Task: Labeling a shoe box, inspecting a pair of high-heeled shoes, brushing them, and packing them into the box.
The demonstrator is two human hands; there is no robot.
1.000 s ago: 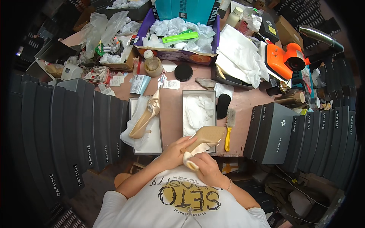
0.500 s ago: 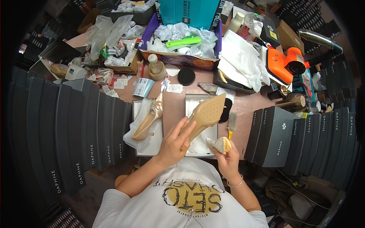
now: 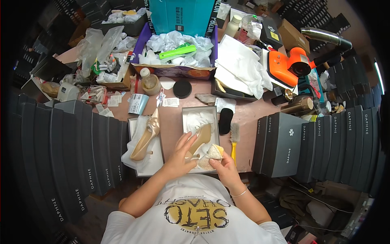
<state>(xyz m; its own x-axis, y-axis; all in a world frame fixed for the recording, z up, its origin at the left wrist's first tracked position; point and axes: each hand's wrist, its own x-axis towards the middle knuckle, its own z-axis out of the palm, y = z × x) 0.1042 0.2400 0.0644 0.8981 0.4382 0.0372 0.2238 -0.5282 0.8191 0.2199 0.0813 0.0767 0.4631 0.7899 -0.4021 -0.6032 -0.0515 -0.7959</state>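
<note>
My left hand (image 3: 180, 152) holds a beige high-heeled shoe (image 3: 200, 139) over the open shoe box (image 3: 187, 115) lined with white paper. My right hand (image 3: 222, 164) grips a crumpled cloth (image 3: 213, 153) pressed against the shoe's lower end. A second beige heeled shoe (image 3: 147, 135) lies on white paper in the box lid (image 3: 138, 170) to the left, untouched.
A black brush (image 3: 225, 120) and a yellow-handled brush (image 3: 234, 137) lie right of the box. Dark shoe boxes (image 3: 65, 146) stack on the left, and more of them (image 3: 325, 146) on the right. Behind stand a small bottle (image 3: 148, 81), a black round lid (image 3: 182, 88), an orange tool (image 3: 286, 67) and a purple box of paper (image 3: 174, 53).
The shoe went from low in both hands, up over the box in my left hand, then down onto the box. My right hand with the cloth came back against it.
</note>
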